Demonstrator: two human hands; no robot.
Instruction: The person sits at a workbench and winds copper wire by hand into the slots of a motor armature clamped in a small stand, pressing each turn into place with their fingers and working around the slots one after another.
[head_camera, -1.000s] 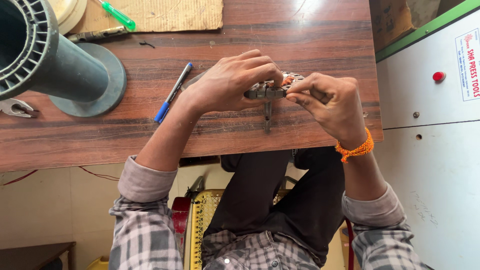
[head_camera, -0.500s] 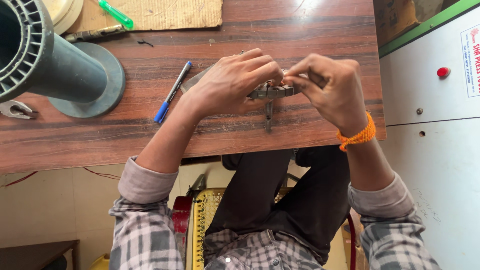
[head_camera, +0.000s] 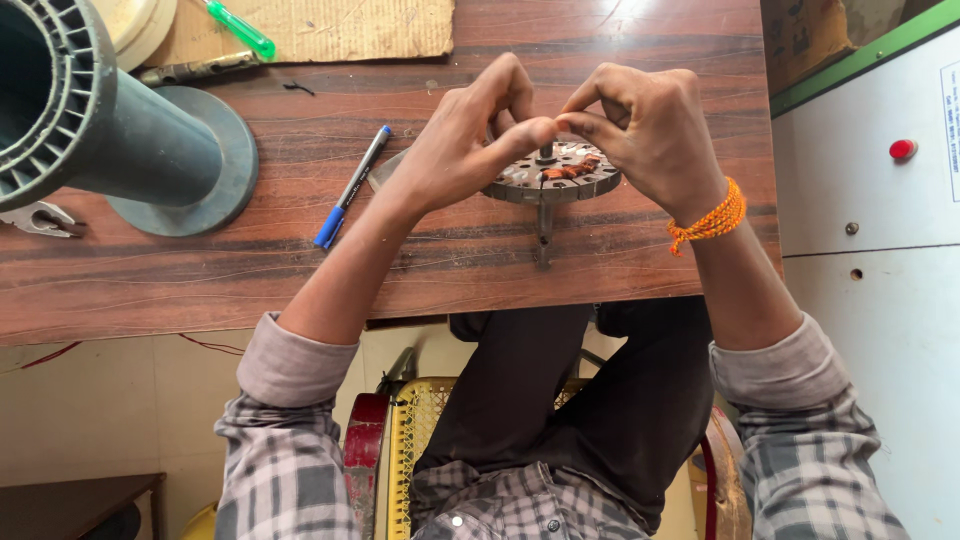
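Left hand (head_camera: 460, 150) and right hand (head_camera: 650, 140) meeting over stator (head_camera: 555, 175), lying on bench (head_camera: 400, 270) right of pen (head_camera: 352, 187). Fingertips pressing together, pinching something unclear. Risk: thin copper winding snapping under hard pull.

A white label (head_camera: 951, 100) with red and dark print — a narrow strip — sits at the right edge on the white cabinet (head_camera: 870, 210).

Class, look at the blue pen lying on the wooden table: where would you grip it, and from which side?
Grip the blue pen mid-barrel, from above. It lies flat and slanted, clear of the left hand and the grey pipe base, so both long sides seem open.
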